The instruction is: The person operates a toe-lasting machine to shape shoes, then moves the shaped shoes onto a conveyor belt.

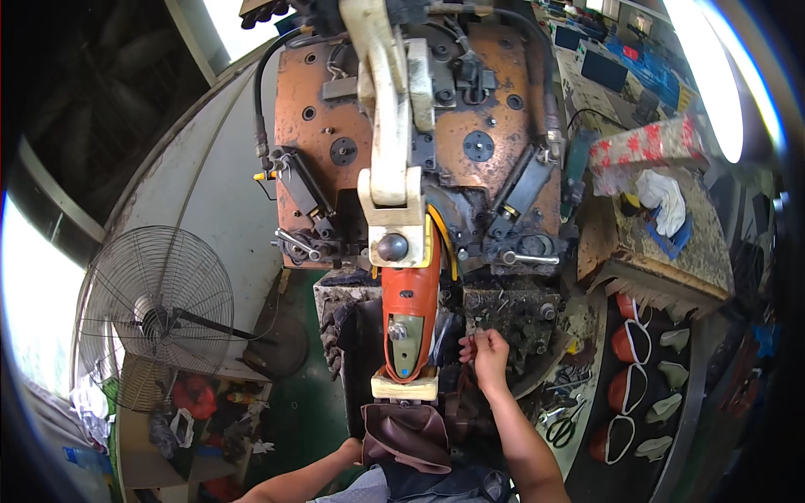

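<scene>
Shoe upper mounted on orange last, both hands engaged.
Left hand closed on brown leather upper at machine's front edge, steadying it; orange last clamped upright above; right hand pinching small metal piece beside last, apparently for fitting.

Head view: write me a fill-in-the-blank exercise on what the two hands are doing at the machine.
1. The right hand pinches a small metal tool beside the ____ shoe last.
2. The left hand touches the ____ leather upper below the last.
3. A wire-caged ____ stands at the person's left.
4. Scissors lie to the ____ of the right forearm.

Missing words: orange; brown; fan; right
</scene>
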Demonstrator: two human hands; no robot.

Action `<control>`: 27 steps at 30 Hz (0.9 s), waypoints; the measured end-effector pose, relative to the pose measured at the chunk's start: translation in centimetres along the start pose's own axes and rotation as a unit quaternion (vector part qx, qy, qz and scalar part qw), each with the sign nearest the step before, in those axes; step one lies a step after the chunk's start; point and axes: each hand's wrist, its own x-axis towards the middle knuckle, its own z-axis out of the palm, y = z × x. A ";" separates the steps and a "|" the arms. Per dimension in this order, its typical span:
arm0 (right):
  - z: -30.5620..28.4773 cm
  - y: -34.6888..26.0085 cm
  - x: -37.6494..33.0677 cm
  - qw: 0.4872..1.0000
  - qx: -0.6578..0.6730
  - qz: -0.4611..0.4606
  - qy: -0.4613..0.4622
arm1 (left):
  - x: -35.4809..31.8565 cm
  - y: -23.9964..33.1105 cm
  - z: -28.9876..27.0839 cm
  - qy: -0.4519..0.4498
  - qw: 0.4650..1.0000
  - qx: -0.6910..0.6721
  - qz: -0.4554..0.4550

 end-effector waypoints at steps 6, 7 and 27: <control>-0.1 0.3 -1.9 0.999 0.003 -0.001 -0.049 | -3.0 -0.6 0.6 0.113 0.980 -0.155 -0.061; -0.9 0.2 -2.4 0.999 0.003 0.001 -0.040 | -6.8 7.1 4.2 0.173 0.982 0.076 0.024; -10.6 -6.3 -18.2 0.954 0.152 -0.150 -0.210 | -17.1 35.8 33.7 -0.415 0.860 0.131 0.267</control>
